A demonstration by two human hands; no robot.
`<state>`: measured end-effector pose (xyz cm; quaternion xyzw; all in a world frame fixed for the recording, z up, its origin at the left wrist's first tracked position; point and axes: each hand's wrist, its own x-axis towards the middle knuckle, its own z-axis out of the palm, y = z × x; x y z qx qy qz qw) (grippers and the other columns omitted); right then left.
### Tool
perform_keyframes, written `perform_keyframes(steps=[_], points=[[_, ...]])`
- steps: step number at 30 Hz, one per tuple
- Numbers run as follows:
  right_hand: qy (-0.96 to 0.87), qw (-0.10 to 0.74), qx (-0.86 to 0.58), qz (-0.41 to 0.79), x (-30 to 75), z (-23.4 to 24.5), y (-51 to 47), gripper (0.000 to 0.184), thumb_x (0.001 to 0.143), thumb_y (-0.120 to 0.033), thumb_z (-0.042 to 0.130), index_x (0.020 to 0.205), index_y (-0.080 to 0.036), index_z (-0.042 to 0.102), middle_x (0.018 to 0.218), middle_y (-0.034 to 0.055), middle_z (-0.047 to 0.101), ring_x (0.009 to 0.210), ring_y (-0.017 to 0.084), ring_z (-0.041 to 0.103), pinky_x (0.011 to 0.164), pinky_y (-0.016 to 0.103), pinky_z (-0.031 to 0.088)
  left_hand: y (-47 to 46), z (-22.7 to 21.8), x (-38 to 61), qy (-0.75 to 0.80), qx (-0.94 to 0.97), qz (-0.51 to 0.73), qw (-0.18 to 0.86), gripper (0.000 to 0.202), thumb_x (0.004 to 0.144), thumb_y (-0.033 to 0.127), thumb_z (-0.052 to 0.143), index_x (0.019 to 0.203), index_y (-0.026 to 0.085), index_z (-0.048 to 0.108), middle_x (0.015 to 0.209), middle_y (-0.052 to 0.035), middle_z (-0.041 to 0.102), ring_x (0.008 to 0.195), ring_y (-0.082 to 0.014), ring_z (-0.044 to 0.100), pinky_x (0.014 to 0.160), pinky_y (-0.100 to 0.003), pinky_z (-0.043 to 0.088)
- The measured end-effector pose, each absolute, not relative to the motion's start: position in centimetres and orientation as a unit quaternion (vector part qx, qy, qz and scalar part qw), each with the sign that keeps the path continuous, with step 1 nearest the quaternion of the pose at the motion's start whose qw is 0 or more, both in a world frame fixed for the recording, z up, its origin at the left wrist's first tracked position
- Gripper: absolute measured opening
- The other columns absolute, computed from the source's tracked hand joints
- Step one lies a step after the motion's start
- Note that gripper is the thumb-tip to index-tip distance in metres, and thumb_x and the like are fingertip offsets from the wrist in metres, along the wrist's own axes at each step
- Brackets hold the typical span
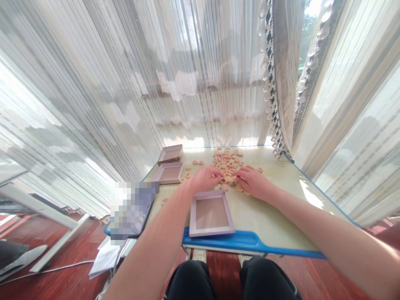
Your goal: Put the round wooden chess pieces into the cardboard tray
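Note:
Round wooden Chinese chess pieces (229,163), marked with red or dark characters, lie in a loose heap on the pale tabletop. At the heap's near left edge is my left hand (204,177), its fingers apart and reaching toward a dark-marked piece (223,181). Opposite it, my right hand (253,182) curves its spread fingers against the pieces at the near right edge. Some pieces are partly hidden under the fingers. Just in front of my left hand sits a shallow, light-coloured square box (212,213) with nothing in it.
Another shallow box (168,173) and a stacked one (170,154) stand at the table's left. Stray pieces (198,162) lie between boxes and heap. A pixelated device (134,212) rests at the left edge. The table has a blue rim (225,238); string curtains (187,83) hang behind.

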<state>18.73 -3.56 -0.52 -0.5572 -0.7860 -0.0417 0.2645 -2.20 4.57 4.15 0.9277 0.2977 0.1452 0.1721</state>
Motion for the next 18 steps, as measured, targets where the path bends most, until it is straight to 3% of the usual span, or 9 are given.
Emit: perform_keyframes(steps=[7,11,18], points=[[-0.806,0.225,-0.546,-0.045,18.7,0.0,-4.1,0.025,0.092,-0.03,0.047,0.091,-0.022,0.072,0.092,0.0073,0.067,0.093,0.023,0.056,0.083,0.036,0.046,3.8,4.2,-2.0,0.277,0.936,0.091,0.196,0.03,0.08,0.039,0.053,0.074,0.018,0.073,0.07,0.0006,0.065,0.065,-0.012,0.053,0.057,-0.022,0.038],[-0.792,0.231,-0.563,-0.05,18.0,0.2,-4.3,0.025,0.088,-0.04,0.054,0.094,-0.023,0.072,0.093,0.007,0.068,0.094,0.023,0.056,0.084,0.036,0.045,3.9,3.9,-1.8,0.295,0.929,0.092,0.203,0.024,0.077,0.038,0.056,0.078,0.02,0.073,0.075,0.0017,0.067,0.069,-0.0124,0.056,0.058,-0.022,0.039],[-0.794,0.216,-0.566,-0.041,17.3,0.8,-4.7,0.028,0.085,-0.044,0.056,0.079,-0.023,0.074,0.083,0.0059,0.068,0.086,0.022,0.055,0.08,0.035,0.044,3.7,4.5,-1.8,0.367,0.906,0.09,0.189,0.025,0.073,0.041,0.059,0.075,0.02,0.071,0.073,0.0013,0.067,0.066,-0.0135,0.057,0.055,-0.024,0.037]])
